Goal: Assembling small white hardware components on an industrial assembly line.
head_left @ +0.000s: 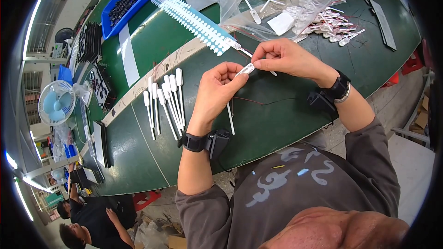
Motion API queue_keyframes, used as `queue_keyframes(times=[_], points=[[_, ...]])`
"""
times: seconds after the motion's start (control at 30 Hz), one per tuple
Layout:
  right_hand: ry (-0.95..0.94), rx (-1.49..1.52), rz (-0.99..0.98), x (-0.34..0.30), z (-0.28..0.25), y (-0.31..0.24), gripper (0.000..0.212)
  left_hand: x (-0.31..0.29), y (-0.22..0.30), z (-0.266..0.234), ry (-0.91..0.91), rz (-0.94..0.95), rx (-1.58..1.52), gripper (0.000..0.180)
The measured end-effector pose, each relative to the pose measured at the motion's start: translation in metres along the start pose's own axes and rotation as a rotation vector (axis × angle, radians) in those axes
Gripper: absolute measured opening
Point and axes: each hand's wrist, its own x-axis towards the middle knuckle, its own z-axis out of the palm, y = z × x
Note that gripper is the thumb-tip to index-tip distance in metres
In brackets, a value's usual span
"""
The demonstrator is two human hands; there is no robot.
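Observation:
My left hand [220, 85] is closed on a white paddle-shaped plastic piece [246, 69], pinching its wide head between thumb and fingers. A slim white stem [230, 120] and thin red wires come out below that hand. At the head's tip, the bent fingers of my right hand [288, 58] pinch its end; any small part between them is hidden. Another white stick [247, 52] lies on the table, passing partly behind my right hand. To the left, several white paddle-shaped sticks [173, 87] lie side by side, heads pointing away from me.
Beyond my hands lies a blue sheet [203, 20] of white stickers. Back right, a clear plastic bag [235, 0] holds white pieces, beside a wired pile [330, 25]. A blue tray [134, 2] of black parts stands far left. Two people [99, 221] are at lower left.

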Motion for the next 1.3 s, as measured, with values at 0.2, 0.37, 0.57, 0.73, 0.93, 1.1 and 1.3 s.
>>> queue_keyframes(times=[0.2,0.37,0.57,0.73,0.93,1.1,1.3], points=[[0.007,-0.046,0.044,0.0,0.003,-0.003,0.016,-0.001,0.0,0.001,0.001,0.006,0.005,0.016],[0.027,-0.095,-0.015,-0.002,0.009,-0.004,0.015,0.001,-0.003,0.003,0.009,0.017,0.037,0.017],[0.114,-0.267,-0.065,-0.006,0.016,-0.007,0.013,0.002,-0.006,0.007,0.052,0.043,0.119,0.02],[0.053,-0.147,-0.122,-0.005,0.019,0.005,0.015,-0.005,-0.008,0.009,0.069,0.062,0.266,0.022],[0.432,-0.186,-0.507,0.007,0.018,0.002,0.017,0.007,-0.004,-0.013,0.037,0.006,-0.108,0.022],[0.339,-0.257,-0.402,-0.008,0.022,-0.008,0.015,0.008,-0.009,-0.021,0.064,0.036,-0.408,0.024],[-0.016,-0.702,-0.519,-0.01,0.046,0.012,0.014,0.007,-0.007,-0.018,0.036,0.044,-0.45,0.026]])
